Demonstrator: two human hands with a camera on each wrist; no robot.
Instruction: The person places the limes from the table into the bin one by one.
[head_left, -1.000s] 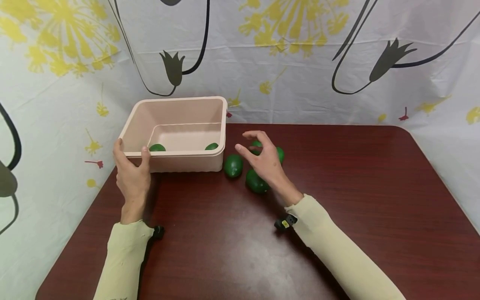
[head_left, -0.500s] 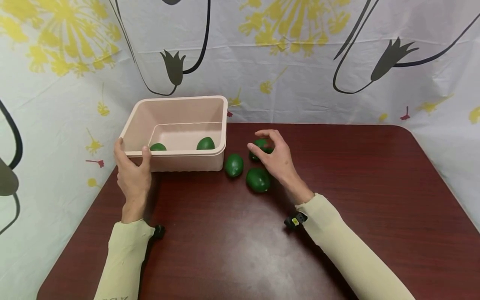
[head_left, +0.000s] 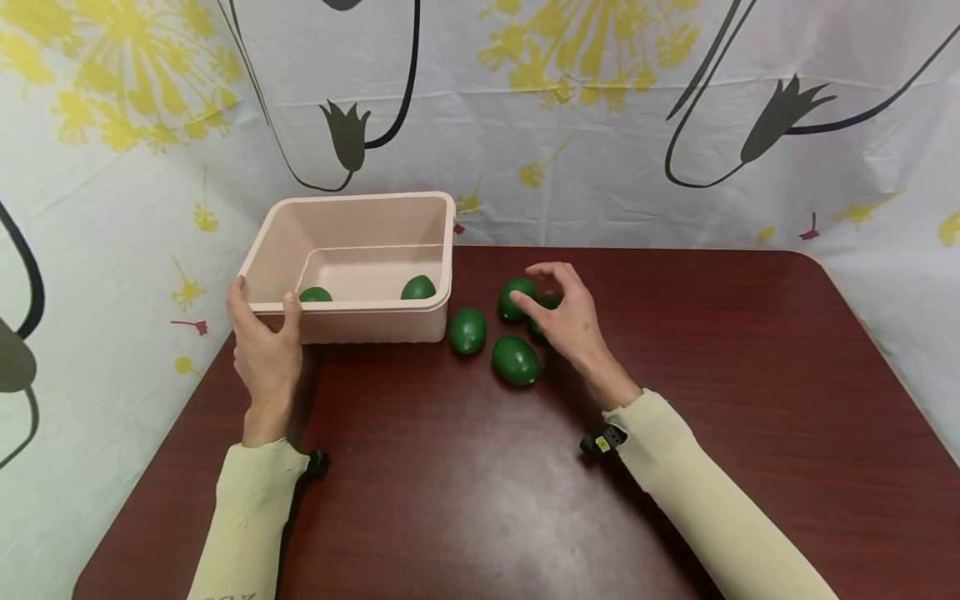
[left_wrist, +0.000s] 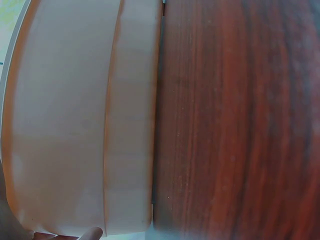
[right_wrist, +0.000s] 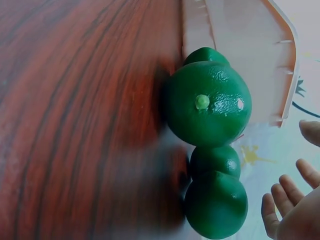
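Observation:
My left hand (head_left: 267, 358) grips the front left corner of a pale pink plastic bin (head_left: 367, 321), thumb on the near wall and fingers at the left side. Two green limes show inside: one lime (head_left: 315, 294) near the left hand, another lime (head_left: 417, 288) toward the right; the front rim partly hides both. On the table, my right hand (head_left: 573, 323) hovers with spread, bent fingers over a lime (head_left: 542, 321) that it partly covers. Beside it lie a lime (head_left: 516, 298), a nearer lime (head_left: 516, 361) and a lime (head_left: 468, 331) by the bin. The right wrist view shows the hand (right_wrist: 297, 205) holding nothing.
The dark red wooden table (head_left: 750, 375) reaches out to the right and toward me. Behind it hangs a white cloth (head_left: 600, 192) with yellow and grey flower prints. The bin stands at the table's back left, close to the cloth.
My right hand has moved right across the limes, its fingers staying parted. The lime at the bin's right side has rolled left, then slightly back. My left hand has kept its place.

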